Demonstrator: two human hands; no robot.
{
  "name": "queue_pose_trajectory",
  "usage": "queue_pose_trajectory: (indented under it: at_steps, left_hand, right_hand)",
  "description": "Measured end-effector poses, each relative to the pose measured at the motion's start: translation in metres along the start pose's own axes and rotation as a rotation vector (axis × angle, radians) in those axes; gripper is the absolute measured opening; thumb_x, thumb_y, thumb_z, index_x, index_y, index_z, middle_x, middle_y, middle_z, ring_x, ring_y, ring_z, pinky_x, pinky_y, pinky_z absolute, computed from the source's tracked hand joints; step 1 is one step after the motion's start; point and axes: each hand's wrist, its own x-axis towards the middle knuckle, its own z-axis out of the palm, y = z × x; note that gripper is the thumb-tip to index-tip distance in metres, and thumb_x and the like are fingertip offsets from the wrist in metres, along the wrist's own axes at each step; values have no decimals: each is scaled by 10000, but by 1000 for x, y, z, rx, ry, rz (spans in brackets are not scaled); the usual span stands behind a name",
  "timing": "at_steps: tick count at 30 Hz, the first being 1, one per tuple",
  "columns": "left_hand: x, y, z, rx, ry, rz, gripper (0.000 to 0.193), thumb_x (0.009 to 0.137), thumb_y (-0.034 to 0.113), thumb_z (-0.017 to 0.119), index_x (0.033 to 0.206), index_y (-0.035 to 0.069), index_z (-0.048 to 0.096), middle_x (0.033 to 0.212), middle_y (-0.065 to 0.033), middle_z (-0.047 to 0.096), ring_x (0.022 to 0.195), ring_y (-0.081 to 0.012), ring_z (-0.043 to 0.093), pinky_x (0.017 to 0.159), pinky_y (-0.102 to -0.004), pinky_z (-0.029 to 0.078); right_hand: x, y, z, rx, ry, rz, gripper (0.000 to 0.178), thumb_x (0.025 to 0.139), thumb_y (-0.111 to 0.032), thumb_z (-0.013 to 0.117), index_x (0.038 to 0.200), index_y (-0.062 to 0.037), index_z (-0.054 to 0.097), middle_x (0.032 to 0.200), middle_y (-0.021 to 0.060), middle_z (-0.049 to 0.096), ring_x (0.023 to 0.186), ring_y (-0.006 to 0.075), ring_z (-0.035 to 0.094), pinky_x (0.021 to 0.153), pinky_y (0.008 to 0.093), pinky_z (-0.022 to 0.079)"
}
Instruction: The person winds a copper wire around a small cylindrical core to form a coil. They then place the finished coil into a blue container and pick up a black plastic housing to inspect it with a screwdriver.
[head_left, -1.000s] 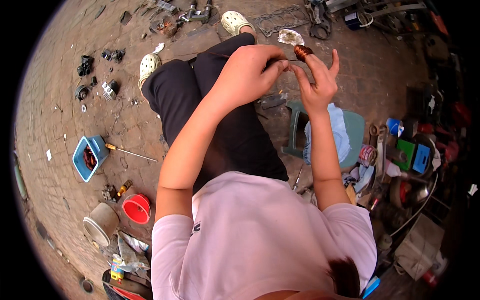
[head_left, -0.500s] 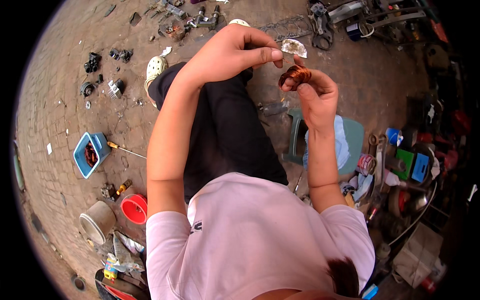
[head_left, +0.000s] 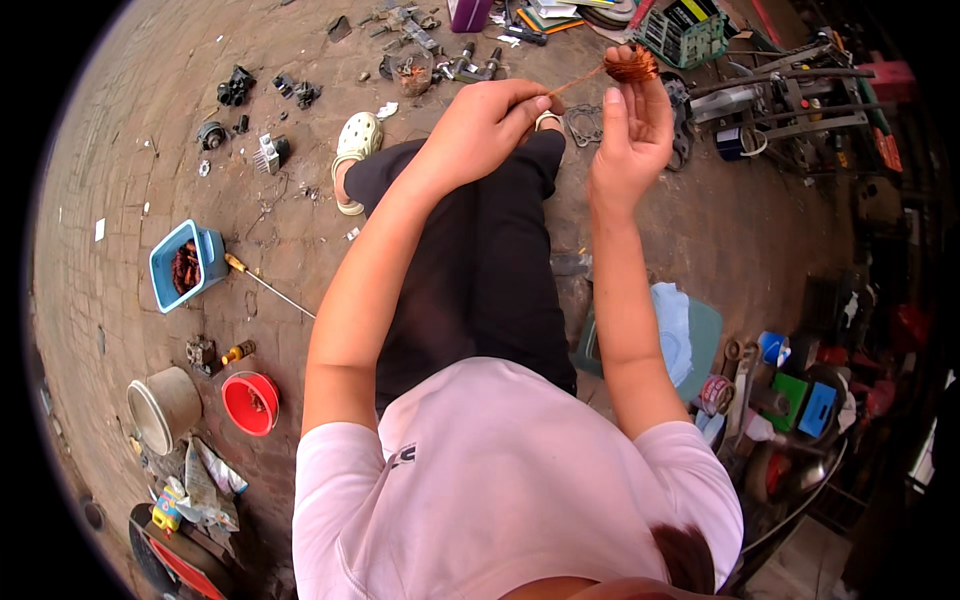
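A coil of thin copper wire (head_left: 632, 66) sits at the fingertips of my right hand (head_left: 628, 140), raised beyond my knees. From the coil a strand of wire runs slantwise down to my left hand (head_left: 485, 130). There the thumb and forefinger pinch the strand's end. My right fingers curl up around the coil, with the thumb lying apart from it lower down. Below both hands are my dark-trousered legs and a pale clog (head_left: 360, 135).
On the left stand a blue basket (head_left: 216, 257) with reddish-brown pieces, a red bowl (head_left: 272, 388) and a whitish bucket (head_left: 178, 400). A screwdriver (head_left: 268, 283) lies by the basket. To the right are a green stool (head_left: 703, 340), metal parts (head_left: 770, 95) and a green crate (head_left: 695, 42).
My right hand has moved farther away with the coil, and a longer strand now stretches between the hands. The view has shifted, showing more of the far ground.
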Motion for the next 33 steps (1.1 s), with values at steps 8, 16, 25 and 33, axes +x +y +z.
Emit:
queue_pose_trajectory:
  at_steps: [8, 16, 25, 33]
  left_hand:
    - [2, -1, -44, 133, 32, 135, 253, 950, 225, 528, 896, 22, 669, 605, 13, 454, 579, -77, 387, 533, -254, 339]
    - [-4, 18, -87, 194, -14, 279, 252, 940, 240, 534, 843, 29, 632, 642, -13, 531, 590, -104, 432, 560, -270, 366]
    - [-21, 8, -64, -178, -195, -1, 266, 965, 278, 523, 880, 55, 642, 666, 70, 491, 611, -33, 385, 545, -205, 319]
    - [-47, -7, -42, -217, -239, -162, 288, 961, 212, 490, 832, 0, 638, 583, 17, 491, 564, -66, 463, 536, -234, 377]
  right_hand:
    - [26, 30, -10, -920, -390, -655, 252, 759, -110, 733, 987, -53, 641, 917, 60, 679, 878, 202, 655, 1108, 470, 223]
    - [6, -7, 8, -659, -576, -417, 142, 744, -69, 730, 871, -53, 670, 828, 61, 694, 786, 182, 671, 1119, 449, 212]
    - [-29, -39, 14, 580, -449, 471, 214, 870, -37, 596, 1070, 39, 612, 979, 129, 681, 906, 223, 657, 1011, 427, 401]
    - [-36, -29, 35, 356, -141, 397, 330, 862, 9, 531, 1187, 61, 548, 1159, 158, 612, 1151, 262, 549, 1026, 389, 391]
